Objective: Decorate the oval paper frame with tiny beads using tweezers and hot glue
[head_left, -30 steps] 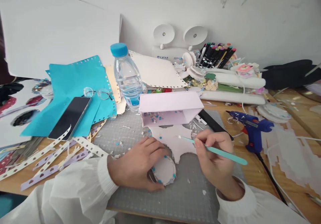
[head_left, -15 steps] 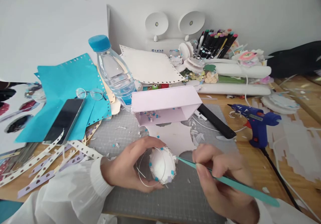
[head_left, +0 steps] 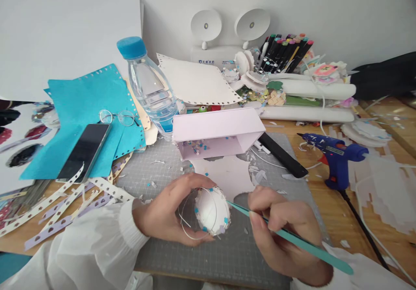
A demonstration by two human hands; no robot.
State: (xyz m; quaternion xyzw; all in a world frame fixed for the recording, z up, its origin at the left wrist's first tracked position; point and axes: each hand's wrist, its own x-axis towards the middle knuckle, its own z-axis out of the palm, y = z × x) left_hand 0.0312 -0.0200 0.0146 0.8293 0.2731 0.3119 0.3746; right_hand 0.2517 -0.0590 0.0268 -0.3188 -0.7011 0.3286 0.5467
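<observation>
Both sleeves run off the picture's lower edge, and part of the disc's rim is hidden by the left hand. Whether the tips of the tweezers pinch a bit or only meet the rim is too small to tell. The bottle's lower right side is partly covered by the box, and the far end of the black bag, right of the box, is cut off.

In front of the box, the left hand curves in a C around the disc, fingers over the top and thumb below, clamped on it so that its white face shows. A thin wire loops between hand and disc. Nearer than the box and to its right, the right hand has its fingers bent and thumb pressed in, clamped on the tweezers; their points reach left to the disc's edge.

The box lies on its side, opening toward the person, with small blue and pale bits gathered in its left part. Behind it to the left, the bottle holds clear liquid under a blue cap.
</observation>
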